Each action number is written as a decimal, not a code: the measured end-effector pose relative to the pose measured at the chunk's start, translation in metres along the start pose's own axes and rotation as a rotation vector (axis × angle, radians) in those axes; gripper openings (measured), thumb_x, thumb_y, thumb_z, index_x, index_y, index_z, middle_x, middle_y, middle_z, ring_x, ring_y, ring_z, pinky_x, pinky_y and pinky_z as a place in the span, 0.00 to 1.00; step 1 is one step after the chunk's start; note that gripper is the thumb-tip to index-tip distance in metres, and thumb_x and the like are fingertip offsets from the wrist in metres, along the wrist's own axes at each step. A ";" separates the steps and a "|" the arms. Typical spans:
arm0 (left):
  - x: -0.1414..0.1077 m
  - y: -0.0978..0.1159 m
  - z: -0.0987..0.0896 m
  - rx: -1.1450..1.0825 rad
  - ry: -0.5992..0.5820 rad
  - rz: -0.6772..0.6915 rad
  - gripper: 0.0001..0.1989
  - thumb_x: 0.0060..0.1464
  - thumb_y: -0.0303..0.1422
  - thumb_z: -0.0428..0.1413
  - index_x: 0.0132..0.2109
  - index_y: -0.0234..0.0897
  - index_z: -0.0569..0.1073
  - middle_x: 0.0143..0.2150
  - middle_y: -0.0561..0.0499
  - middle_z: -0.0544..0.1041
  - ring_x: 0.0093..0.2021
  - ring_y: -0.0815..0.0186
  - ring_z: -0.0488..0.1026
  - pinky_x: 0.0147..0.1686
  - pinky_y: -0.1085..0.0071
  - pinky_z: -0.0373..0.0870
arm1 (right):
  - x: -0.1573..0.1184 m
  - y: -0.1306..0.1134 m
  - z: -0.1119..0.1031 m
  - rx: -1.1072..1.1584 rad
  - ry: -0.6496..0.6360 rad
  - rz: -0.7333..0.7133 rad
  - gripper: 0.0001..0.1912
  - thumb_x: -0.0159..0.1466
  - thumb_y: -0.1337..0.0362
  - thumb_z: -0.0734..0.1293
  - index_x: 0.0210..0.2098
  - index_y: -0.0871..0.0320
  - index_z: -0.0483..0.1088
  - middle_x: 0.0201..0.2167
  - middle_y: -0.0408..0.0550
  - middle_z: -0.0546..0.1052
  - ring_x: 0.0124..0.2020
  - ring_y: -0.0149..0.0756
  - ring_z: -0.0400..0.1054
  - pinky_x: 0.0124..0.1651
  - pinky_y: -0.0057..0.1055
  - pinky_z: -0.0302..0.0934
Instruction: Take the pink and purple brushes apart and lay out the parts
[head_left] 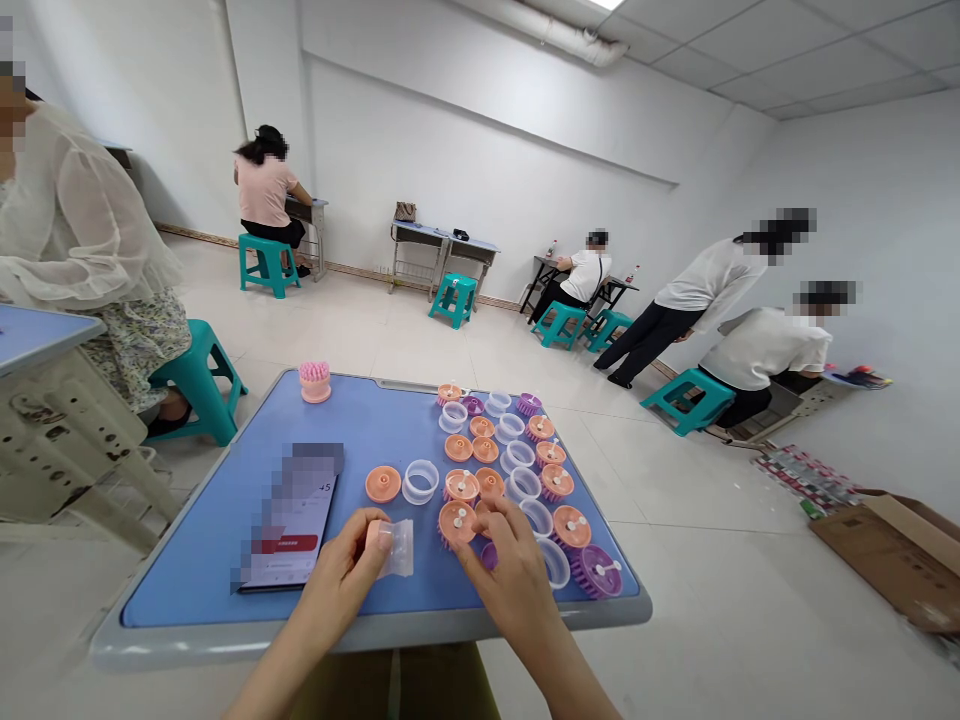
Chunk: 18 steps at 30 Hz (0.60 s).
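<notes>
My left hand (pixel 351 562) is closed on a clear plastic piece (pixel 401 548) with an orange part at its left end, held above the desk's front. My right hand (pixel 510 560) reaches over the parts at the right, its fingertips at an orange bristled disc (pixel 457 522); whether it grips the disc is unclear. An orange disc (pixel 383 484) and a clear ring (pixel 421 482) lie side by side beyond my hands. Columns of orange discs, clear rings and bristled pieces with white pins cover the desk's right side. A purple bristled piece (pixel 598 570) sits at the near right corner.
A phone (pixel 294 530) lies on the blue desk (pixel 217 470) left of my hands. A pink bristled piece on an orange base (pixel 315 382) stands at the far left corner. Several people sit or stand around the room, near teal stools (pixel 454 300). A cardboard box (pixel 892 560) is on the right.
</notes>
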<state>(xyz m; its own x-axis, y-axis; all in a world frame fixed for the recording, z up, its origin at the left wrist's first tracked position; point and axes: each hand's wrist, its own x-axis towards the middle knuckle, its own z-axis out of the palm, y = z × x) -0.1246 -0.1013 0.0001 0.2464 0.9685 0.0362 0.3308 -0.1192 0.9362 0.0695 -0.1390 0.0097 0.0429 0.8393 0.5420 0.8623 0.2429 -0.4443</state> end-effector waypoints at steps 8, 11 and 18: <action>-0.003 -0.002 0.000 -0.092 -0.324 0.178 0.23 0.42 0.37 0.60 0.48 0.42 0.71 0.48 0.47 0.73 0.48 0.59 0.68 0.47 0.68 0.66 | -0.008 -0.032 -0.016 0.336 -0.425 0.020 0.21 0.62 0.58 0.61 0.53 0.56 0.58 0.45 0.50 0.71 0.41 0.34 0.69 0.39 0.28 0.65; -0.003 -0.001 -0.001 -0.094 -0.374 0.234 0.23 0.41 0.37 0.61 0.48 0.43 0.72 0.47 0.48 0.74 0.47 0.59 0.69 0.48 0.66 0.66 | -0.005 -0.037 -0.018 0.294 -0.517 0.054 0.15 0.62 0.62 0.61 0.48 0.55 0.63 0.43 0.48 0.73 0.44 0.36 0.68 0.42 0.30 0.64; -0.002 0.001 0.001 -0.100 -0.369 0.204 0.25 0.37 0.38 0.64 0.47 0.45 0.73 0.44 0.50 0.76 0.44 0.59 0.71 0.46 0.67 0.68 | -0.002 -0.038 -0.021 0.204 -0.578 0.003 0.10 0.59 0.68 0.63 0.42 0.57 0.66 0.38 0.46 0.73 0.40 0.36 0.68 0.41 0.32 0.64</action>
<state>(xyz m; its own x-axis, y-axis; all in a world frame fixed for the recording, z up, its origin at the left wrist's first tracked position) -0.1239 -0.1040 0.0007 0.6129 0.7820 0.1134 0.1565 -0.2608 0.9526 0.0470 -0.1601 0.0411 -0.2851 0.9542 0.0912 0.7459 0.2806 -0.6041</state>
